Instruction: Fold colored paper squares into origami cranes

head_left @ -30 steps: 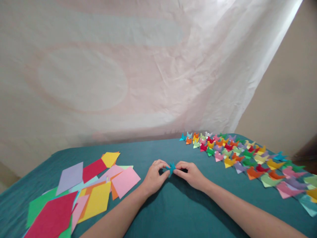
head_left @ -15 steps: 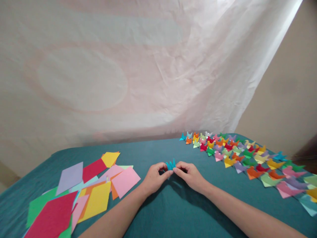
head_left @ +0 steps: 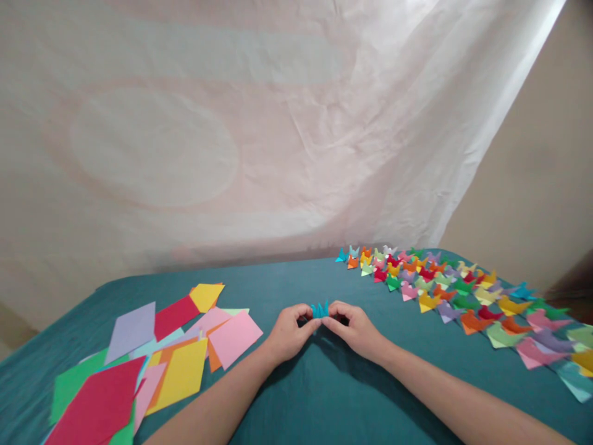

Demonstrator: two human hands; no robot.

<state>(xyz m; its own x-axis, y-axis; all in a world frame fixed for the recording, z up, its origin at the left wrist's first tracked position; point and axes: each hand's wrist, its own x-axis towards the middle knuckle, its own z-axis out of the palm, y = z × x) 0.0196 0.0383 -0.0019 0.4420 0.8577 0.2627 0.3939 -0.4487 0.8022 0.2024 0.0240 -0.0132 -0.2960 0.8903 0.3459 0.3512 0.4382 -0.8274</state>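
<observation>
A small blue folded paper piece (head_left: 319,309) is pinched between both hands just above the teal tablecloth (head_left: 324,395). My left hand (head_left: 290,332) grips its left side with curled fingers. My right hand (head_left: 354,328) grips its right side the same way. Two points of the blue piece stick up between my fingertips; its lower part is hidden by my fingers.
A loose pile of coloured paper squares (head_left: 152,355) lies at the left. Rows of several small folded paper figures (head_left: 454,296) in many colours run along the right side to the table's edge. A creased white sheet (head_left: 231,123) hangs behind the table.
The blue piece has turned in my fingers from lying sideways to standing with its points up. Both hands stayed in nearly the same place.
</observation>
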